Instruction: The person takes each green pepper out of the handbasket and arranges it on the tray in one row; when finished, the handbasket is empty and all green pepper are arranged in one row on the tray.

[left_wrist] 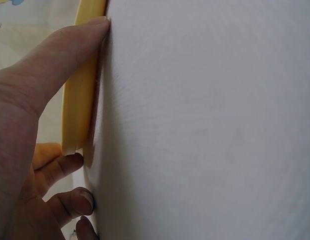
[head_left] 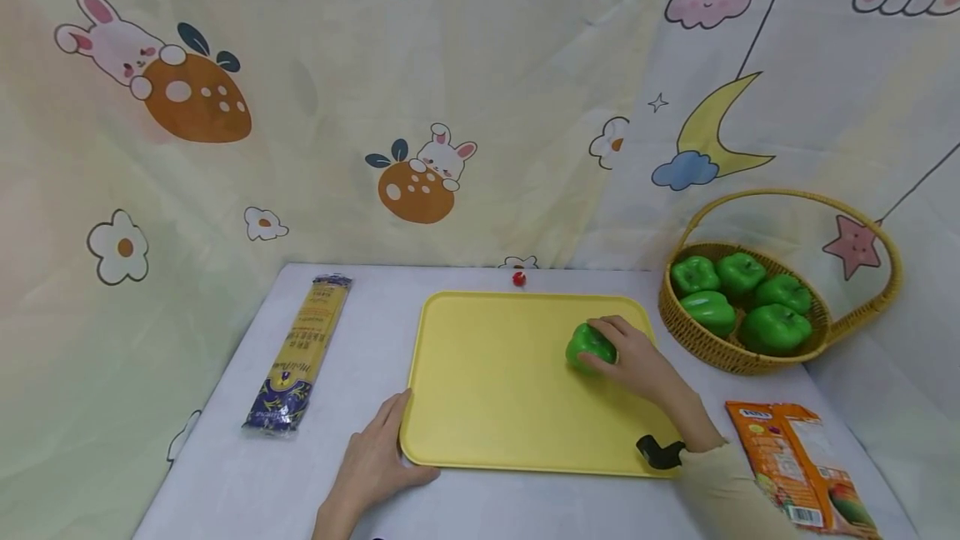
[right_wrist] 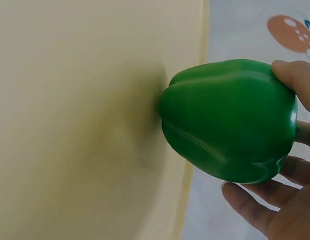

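Green bell pepper (right_wrist: 225, 120) is in my right grip (head_left: 632, 361), at the right part of the yellow tray (head_left: 495, 382). Grasping it: thumb one side, fingers the other. Head view hides most of its body behind my hand; right wrist view gives the lobes, creases and the lower end right at the tray surface, dark shadow there. Can't confirm contact. Skin is glossy, smooth, with a bright highlight.

Left grip (head_left: 372, 457) isn't clenched, just braced at the tray's near-left corner. Left wrist view adds what head view doesn't: thumb laid against the smooth outer wall, fingertips out past the corner.

Tray is shallow, matte, rectangular with rounded corners and a raised rim. Right of it, woven wicker basket (head_left: 701, 346), oval, hoop handle, five more green peppers (head_left: 776, 329) inside. Nearer me, crinkled orange mango-print bag (head_left: 806, 469). Far left, long flat spaghetti pack (head_left: 300, 357), shiny yellow and blue film. Small red object (head_left: 519, 279) behind tray, too small to ID. All on a white table (head_left: 525, 507).
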`<action>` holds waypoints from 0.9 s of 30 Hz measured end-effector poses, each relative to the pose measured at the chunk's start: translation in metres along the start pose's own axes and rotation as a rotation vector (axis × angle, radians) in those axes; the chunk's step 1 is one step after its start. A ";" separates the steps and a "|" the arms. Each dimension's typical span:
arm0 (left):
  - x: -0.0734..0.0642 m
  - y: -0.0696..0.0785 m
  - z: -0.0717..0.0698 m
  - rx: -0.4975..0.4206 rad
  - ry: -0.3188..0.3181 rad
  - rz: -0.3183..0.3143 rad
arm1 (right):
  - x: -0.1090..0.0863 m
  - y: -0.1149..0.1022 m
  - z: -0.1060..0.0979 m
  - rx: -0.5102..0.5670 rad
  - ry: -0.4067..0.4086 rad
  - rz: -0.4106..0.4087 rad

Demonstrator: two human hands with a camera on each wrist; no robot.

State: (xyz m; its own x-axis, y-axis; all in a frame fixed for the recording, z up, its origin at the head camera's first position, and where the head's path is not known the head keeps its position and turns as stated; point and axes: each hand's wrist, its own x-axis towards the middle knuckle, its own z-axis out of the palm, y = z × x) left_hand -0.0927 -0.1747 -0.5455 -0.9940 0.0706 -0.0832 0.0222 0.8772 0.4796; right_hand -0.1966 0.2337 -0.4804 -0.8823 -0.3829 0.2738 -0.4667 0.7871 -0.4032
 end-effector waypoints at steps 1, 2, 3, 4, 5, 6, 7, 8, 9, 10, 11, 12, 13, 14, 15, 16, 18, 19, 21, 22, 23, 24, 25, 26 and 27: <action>0.000 0.000 0.000 0.001 0.000 0.000 | 0.000 -0.001 0.002 0.003 -0.016 0.013; 0.000 0.000 -0.001 0.001 -0.001 0.000 | 0.001 -0.002 0.004 0.006 -0.030 0.026; 0.000 0.001 -0.001 0.002 -0.003 -0.001 | 0.002 -0.003 0.005 0.010 -0.041 0.040; 0.000 0.001 -0.001 0.001 -0.004 -0.002 | 0.002 -0.004 0.006 0.013 -0.053 0.055; 0.000 0.001 -0.001 -0.002 -0.005 -0.003 | 0.003 -0.005 0.007 0.017 -0.066 0.072; 0.000 0.001 -0.002 -0.003 -0.007 -0.005 | 0.003 -0.005 0.007 0.022 -0.081 0.087; 0.000 0.002 -0.002 -0.004 -0.008 -0.007 | 0.004 -0.006 0.007 0.029 -0.100 0.102; 0.000 0.002 -0.002 -0.004 -0.008 -0.008 | 0.004 -0.006 0.007 0.038 -0.119 0.118; 0.000 0.002 -0.002 -0.005 -0.008 -0.008 | 0.005 -0.007 0.007 0.046 -0.138 0.133; -0.001 0.002 -0.002 -0.005 -0.007 -0.008 | 0.005 -0.007 0.007 0.055 -0.156 0.147; -0.001 0.002 -0.003 -0.005 -0.006 -0.007 | 0.004 -0.007 0.007 0.062 -0.170 0.160; -0.001 0.002 -0.003 -0.004 -0.006 -0.007 | 0.004 -0.006 0.007 0.069 -0.181 0.167; -0.001 0.003 -0.002 -0.004 -0.005 -0.006 | 0.004 -0.006 0.007 0.074 -0.189 0.178; -0.001 0.003 -0.002 -0.004 -0.004 -0.006 | 0.004 -0.005 0.008 0.076 -0.193 0.186; -0.001 0.003 -0.002 -0.005 -0.005 -0.006 | 0.004 -0.005 0.008 0.079 -0.195 0.189; 0.000 0.003 -0.002 -0.005 -0.005 -0.008 | 0.004 -0.004 0.008 0.082 -0.196 0.190; 0.000 0.003 -0.002 -0.004 -0.007 -0.011 | 0.005 -0.003 0.009 0.088 -0.194 0.190; 0.000 0.003 -0.002 -0.004 -0.008 -0.011 | 0.005 -0.002 0.009 0.090 -0.192 0.190; 0.000 0.003 -0.001 -0.003 -0.013 -0.013 | 0.006 -0.002 0.010 0.092 -0.189 0.182; 0.000 0.003 -0.001 -0.003 -0.015 -0.014 | 0.006 -0.002 0.010 0.093 -0.188 0.179; 0.000 0.003 -0.001 -0.003 -0.016 -0.014 | 0.007 -0.002 0.010 0.097 -0.187 0.174; 0.000 0.002 -0.002 -0.003 -0.017 -0.014 | 0.008 -0.003 0.010 0.101 -0.186 0.169; 0.000 0.002 -0.002 -0.002 -0.017 -0.013 | 0.009 -0.004 0.011 0.103 -0.186 0.164; 0.001 0.003 -0.002 -0.004 -0.015 -0.012 | 0.010 -0.005 0.011 0.109 -0.188 0.159; 0.001 0.003 -0.002 -0.006 -0.012 -0.011 | 0.011 -0.007 0.012 0.119 -0.188 0.154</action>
State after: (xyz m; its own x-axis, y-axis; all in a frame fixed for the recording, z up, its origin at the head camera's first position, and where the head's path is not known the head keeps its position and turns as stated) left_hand -0.0934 -0.1732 -0.5427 -0.9928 0.0667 -0.0992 0.0105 0.8753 0.4835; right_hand -0.2036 0.2185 -0.4848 -0.9341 -0.3548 0.0382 -0.3199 0.7851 -0.5303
